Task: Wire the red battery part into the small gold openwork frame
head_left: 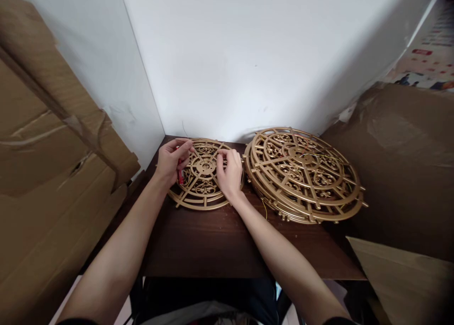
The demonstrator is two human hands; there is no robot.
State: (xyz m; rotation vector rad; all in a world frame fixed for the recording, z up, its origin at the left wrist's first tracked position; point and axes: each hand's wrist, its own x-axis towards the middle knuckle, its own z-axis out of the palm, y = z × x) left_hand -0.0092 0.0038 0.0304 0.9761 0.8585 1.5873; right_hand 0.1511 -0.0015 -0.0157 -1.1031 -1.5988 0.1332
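One round gold frame (211, 168) is lying flat on the dark table (209, 249), both hands hovering around its middle. The left hand (173, 160) is pinching a thin wire (185, 130), something red (180, 174) showing under its fingers. The right hand (230, 172) is curling over the frame's right side; whether it is gripping anything, I cannot tell. Just beside, a pile of similar frames (305, 159) is sitting

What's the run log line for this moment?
left hand: holds thin wire, red object | right hand: over gold lattice disc | at right: gold disc stack
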